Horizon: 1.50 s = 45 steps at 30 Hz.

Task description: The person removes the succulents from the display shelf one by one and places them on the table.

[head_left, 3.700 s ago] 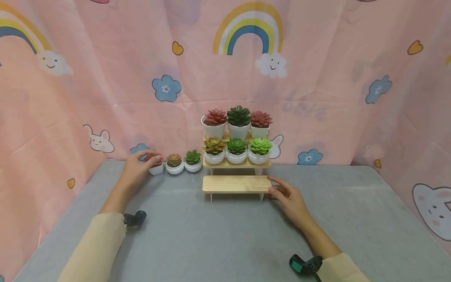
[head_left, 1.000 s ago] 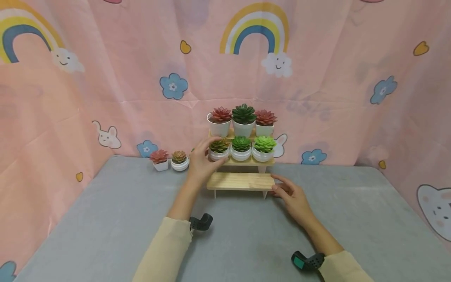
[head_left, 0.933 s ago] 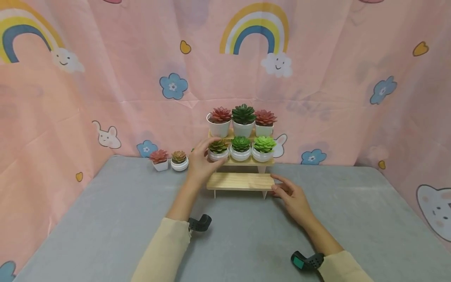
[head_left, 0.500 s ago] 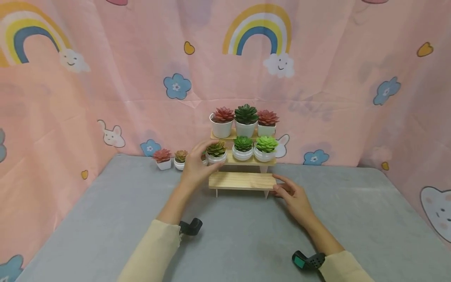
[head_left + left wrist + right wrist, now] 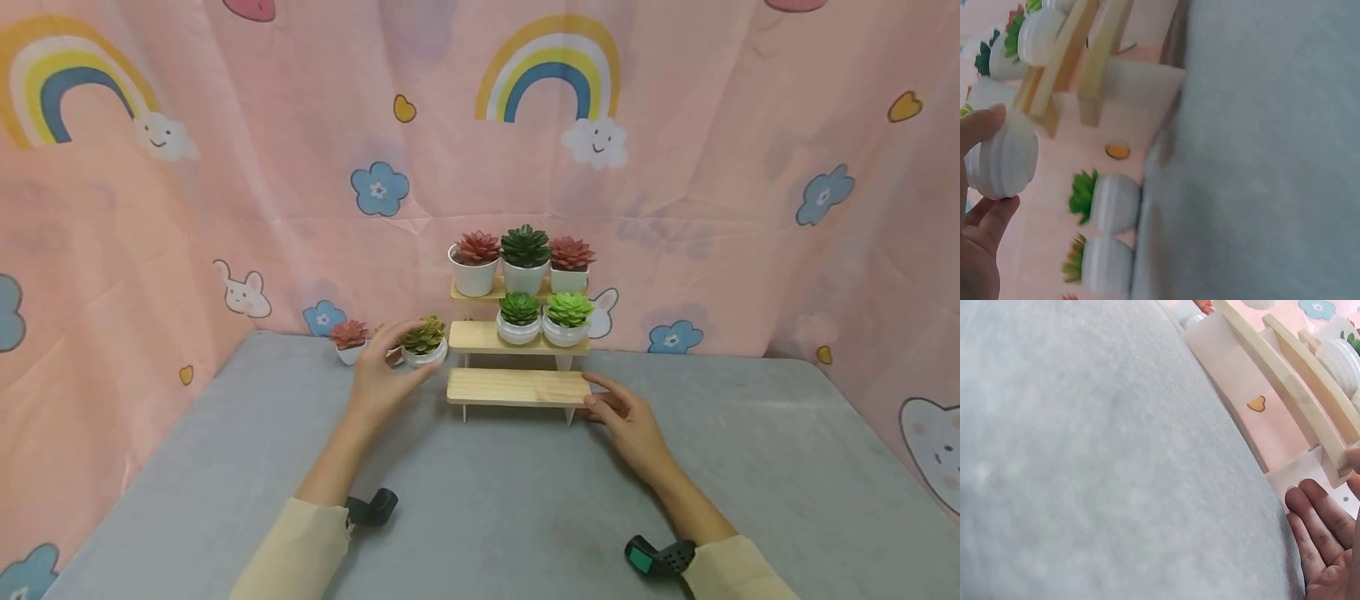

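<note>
In the head view my left hand [image 5: 378, 383] holds a potted succulent [image 5: 424, 340] with yellow-green leaves, left of the stepped wooden plant stand [image 5: 517, 387]. The left wrist view shows the thumb and fingers on opposite sides of its round white pot [image 5: 1013, 159], raised off the table. My right hand [image 5: 628, 425] grips the right end of the stand's lowest shelf. From the right wrist, its fingers [image 5: 1316, 512] lie by the white end support below the board. On the middle shelf stand a green succulent [image 5: 519, 318] and a bright green one [image 5: 567, 318], the left part bare.
The top shelf bears a red succulent [image 5: 476, 263], a dark green one [image 5: 525, 258] and another red one [image 5: 571, 263]. Left of the stand, a pink succulent [image 5: 350, 342], an orange-tipped one [image 5: 1108, 265] and a green one [image 5: 1115, 203] stand on the grey table [image 5: 480, 517].
My left hand first moved from the pink succulent to the middle shelf's left end. It then took the yellow-green succulent off, leftwards and down. My right hand stays on the shelf end.
</note>
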Each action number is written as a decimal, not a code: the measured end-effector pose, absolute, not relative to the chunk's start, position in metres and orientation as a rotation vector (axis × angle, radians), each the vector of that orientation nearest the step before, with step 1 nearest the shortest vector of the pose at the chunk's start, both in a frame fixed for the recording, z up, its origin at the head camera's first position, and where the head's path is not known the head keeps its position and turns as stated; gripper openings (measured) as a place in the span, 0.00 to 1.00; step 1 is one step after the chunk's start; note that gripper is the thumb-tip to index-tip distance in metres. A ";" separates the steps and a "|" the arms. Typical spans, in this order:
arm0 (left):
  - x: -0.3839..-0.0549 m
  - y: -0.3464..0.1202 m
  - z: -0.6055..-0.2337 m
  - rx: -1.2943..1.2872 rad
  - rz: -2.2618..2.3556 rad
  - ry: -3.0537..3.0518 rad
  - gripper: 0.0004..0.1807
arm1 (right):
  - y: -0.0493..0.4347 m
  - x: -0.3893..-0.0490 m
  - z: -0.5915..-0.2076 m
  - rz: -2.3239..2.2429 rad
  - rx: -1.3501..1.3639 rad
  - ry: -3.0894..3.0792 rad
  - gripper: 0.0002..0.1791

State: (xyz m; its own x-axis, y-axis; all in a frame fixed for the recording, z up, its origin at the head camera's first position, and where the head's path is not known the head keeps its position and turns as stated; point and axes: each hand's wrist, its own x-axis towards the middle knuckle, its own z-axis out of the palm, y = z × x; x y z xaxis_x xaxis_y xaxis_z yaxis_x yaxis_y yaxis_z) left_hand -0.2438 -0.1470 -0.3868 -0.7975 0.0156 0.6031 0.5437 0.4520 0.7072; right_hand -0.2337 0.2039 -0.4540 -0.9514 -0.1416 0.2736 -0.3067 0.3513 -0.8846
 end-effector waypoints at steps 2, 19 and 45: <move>-0.244 -0.151 -0.392 -0.463 -1.330 -2.192 0.31 | 0.204 -0.234 -0.454 1.660 0.416 -2.450 0.23; -0.254 -0.159 -0.421 -0.382 -1.380 -2.329 0.31 | 0.208 -0.231 -0.454 1.668 0.411 -2.442 0.23; -0.261 -0.163 -0.444 -0.436 -1.378 -2.448 0.30 | 0.205 -0.232 -0.453 1.668 0.404 -2.444 0.23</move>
